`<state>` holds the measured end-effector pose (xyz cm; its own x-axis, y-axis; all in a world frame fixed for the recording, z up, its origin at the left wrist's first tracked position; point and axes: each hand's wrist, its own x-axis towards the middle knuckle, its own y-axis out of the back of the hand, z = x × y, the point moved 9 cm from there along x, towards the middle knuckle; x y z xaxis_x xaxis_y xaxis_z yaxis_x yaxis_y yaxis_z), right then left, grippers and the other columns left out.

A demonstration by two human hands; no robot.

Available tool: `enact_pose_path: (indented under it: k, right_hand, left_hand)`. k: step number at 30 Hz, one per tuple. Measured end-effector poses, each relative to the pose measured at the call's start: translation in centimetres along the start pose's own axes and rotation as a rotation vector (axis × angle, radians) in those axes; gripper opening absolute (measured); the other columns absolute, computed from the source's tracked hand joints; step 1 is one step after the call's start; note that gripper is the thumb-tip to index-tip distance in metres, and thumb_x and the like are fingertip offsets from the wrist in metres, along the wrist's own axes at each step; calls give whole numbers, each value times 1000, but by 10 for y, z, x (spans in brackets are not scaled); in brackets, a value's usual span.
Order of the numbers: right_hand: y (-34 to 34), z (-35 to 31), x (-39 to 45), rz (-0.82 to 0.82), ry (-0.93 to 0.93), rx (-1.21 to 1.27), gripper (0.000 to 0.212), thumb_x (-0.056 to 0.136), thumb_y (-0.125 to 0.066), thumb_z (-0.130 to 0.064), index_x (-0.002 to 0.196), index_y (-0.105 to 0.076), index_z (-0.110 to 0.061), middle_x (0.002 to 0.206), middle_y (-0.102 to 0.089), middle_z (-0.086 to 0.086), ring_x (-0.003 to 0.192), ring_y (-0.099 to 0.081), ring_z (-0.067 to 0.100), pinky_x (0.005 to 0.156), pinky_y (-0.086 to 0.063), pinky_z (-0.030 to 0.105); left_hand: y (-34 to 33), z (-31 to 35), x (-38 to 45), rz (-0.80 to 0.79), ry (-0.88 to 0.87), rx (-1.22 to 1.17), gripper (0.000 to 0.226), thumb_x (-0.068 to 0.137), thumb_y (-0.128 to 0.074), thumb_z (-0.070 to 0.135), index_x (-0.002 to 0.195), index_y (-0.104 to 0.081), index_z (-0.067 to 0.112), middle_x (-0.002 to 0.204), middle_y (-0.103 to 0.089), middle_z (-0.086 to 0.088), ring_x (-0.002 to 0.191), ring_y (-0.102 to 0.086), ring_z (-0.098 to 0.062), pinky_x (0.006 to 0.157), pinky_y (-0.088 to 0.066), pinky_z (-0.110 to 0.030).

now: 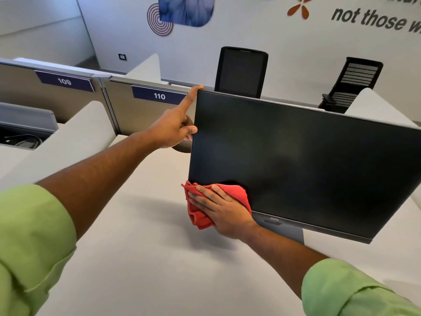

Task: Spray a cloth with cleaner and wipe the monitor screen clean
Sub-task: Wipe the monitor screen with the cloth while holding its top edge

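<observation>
Item: monitor (307, 160), dark screen, unlit, standing on a pale worktop (148, 258) on a grey stand (293, 233); maker's mark on the lower bezel, too small to read surely. Item: red cloth (237, 192), bunched, lying against the lower left corner of the screen and hanging past the monitor's bottom edge. Right hand (225, 213): fingers (205, 193) straight and spread flat over the cloth, pressing it to the screen; nothing curled round it. Left hand (173, 128): index finger extended up to the monitor's top left corner, thumb laid on the left edge of the screen, the remaining fingers curled behind the left edge, so the hand grips the monitor's side. Both forearms bare, with light green sleeves (32, 242) rolled up. Surroundings: grey desk partitions behind the worktop carrying blue number plates, 109 (65, 81) and 110 (159, 96); two black office chairs (241, 71) beyond the partition; white wall (273, 37) with printed graphics and partial lettering; cables (25, 141) in a tray at the far left. Spray cleaner: none visible in this view.
</observation>
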<state>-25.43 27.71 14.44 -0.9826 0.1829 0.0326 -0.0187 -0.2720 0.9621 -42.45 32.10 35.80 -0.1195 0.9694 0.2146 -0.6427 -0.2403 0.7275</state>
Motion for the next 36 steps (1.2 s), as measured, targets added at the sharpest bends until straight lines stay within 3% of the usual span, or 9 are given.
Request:
enact_pose_path:
  k: [5,13,19,24,30,33,36]
  right_hand:
    - [-6,8,-37,-25,-68,10,91,105,-58,-37,169,5,-19,178,8,-1,164,11,24,132,-13,47]
    - [-1,22,-83,-43,-147,-42,87,105,-58,-36,169,-1,-20,178,3,-1,164,5,24,131,-2,44]
    - [-12,36,-123,-113,-240,7,87,106,-54,-34,169,5,-26,178,1,-3,164,0,26,131,-16,49]
    - [-10,48,-152,-106,-292,-40,83,104,-57,-36,169,-7,-25,177,-10,-1,163,-13,30,130,-18,49]
    - [-25,56,-192,-142,-452,20,83,103,-59,-42,169,-12,-27,176,-15,-2,162,-16,31,128,-27,50]
    - [-23,48,-183,-101,-477,69,84,100,-64,-40,168,-17,-25,176,-14,-3,162,-15,28,128,-24,46]
    - [-14,34,-152,-78,-405,100,83,104,-60,-39,169,-11,-26,177,-8,-4,163,-8,24,129,-18,42]
  left_hand:
    - [1,-1,-4,8,14,-5,102,96,-63,10,155,12,46,88,-70,1,78,-71,-15,70,-50,-11]
    - [1,6,-8,28,20,-6,101,96,-63,8,157,8,46,86,-70,-7,76,-71,-20,76,-55,-21]
    - [0,8,-11,37,32,-5,100,97,-63,7,157,8,46,85,-70,-8,76,-71,-19,74,-55,-20]
    - [0,10,-12,41,32,-5,100,97,-63,8,157,8,46,86,-70,-8,75,-71,-21,68,-51,-14]
    - [-1,11,-17,35,36,-10,101,96,-63,8,156,9,46,85,-70,-7,75,-71,-20,70,-52,-16]
    - [-1,13,-18,34,37,-6,101,96,-64,8,156,9,46,83,-70,-7,74,-71,-20,75,-54,-22]
    - [0,11,-18,32,48,3,102,96,-64,9,156,10,47,85,-70,-8,75,-71,-20,70,-51,-17]
